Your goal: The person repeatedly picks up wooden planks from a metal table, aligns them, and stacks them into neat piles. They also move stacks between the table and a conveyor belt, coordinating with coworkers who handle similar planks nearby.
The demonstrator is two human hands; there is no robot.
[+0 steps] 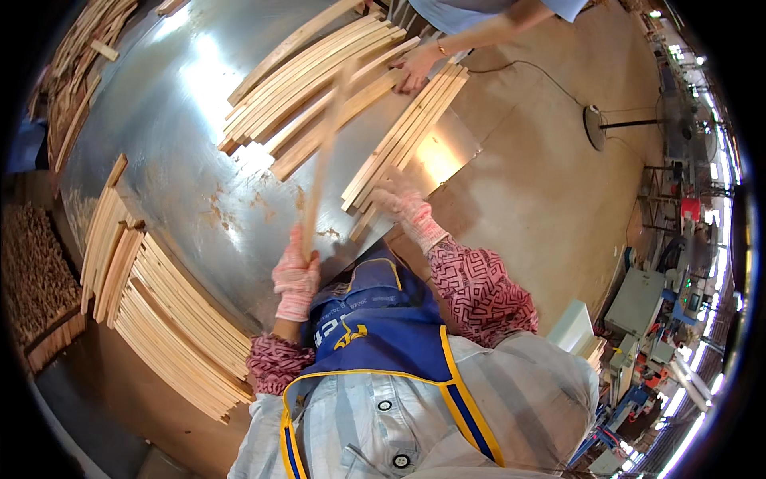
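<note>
My left hand, in a pink-and-white knit glove, is closed around the near end of a wooden strip. The strip slants up and away over the metal table and is smeared by motion. My right hand, gloved alike, is at the near end of a small row of wooden strips along the table's right side. Its fingers are blurred, so I cannot tell whether they grip one. Across the table, a co-worker's bare hand rests on the far ends of the strips.
Several more strips lie side by side on the shiny metal table. Stacked curved strips stand at its left edge. A wood pile is far left. On the floor to the right are a round-based stand and a cable.
</note>
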